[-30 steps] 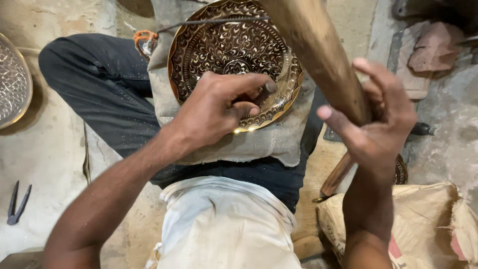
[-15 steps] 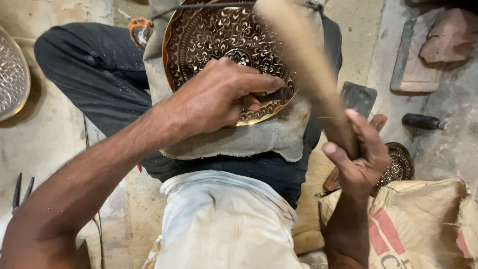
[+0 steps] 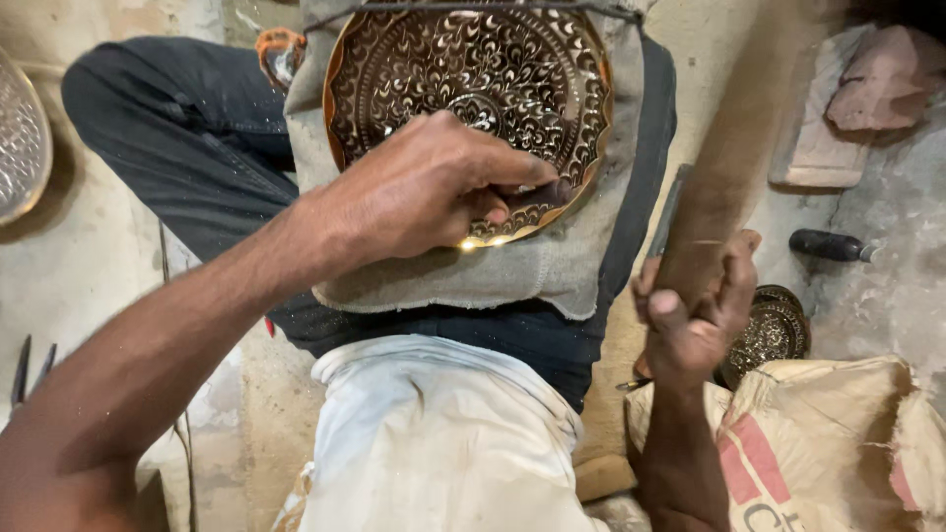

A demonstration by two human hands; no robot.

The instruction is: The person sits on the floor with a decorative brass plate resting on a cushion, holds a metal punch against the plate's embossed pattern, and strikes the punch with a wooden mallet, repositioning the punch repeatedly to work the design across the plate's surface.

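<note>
Floor [image 3: 89, 266] of pale, dusty concrete runs along the left, with a silvery dish [image 3: 18, 148] cut off by the edge and dark pliers [image 3: 28, 366] lying lower down. Next comes the person's trouser leg [image 3: 187, 148], folded across, and the white shirt [image 3: 434, 443] below it. A grey cloth [image 3: 552, 271] is spread over the lap, and on it lies the plate [image 3: 463, 69], round, brass-coloured and dark, covered in fine curling engraving, its top edge near the top of the view. The left hand [image 3: 434, 187] reaches in from the lower left and rests on the plate's lower rim; its fingers [image 3: 517, 177] are pinched tight together on something small and dark at the rim, too hidden to make out. Further right, the right hand [image 3: 695, 310] is raised beside the lap, fingers wrapped fully round a thick wooden mallet handle [image 3: 734, 158], which is blurred and slants up to the right. Just beyond that hand a small engraved dish [image 3: 774, 330] sits on the floor, touching a tan sack [image 3: 838, 443]. Above it lie a black-handled tool [image 3: 828, 244] and reddish stone blocks [image 3: 847, 108].
</note>
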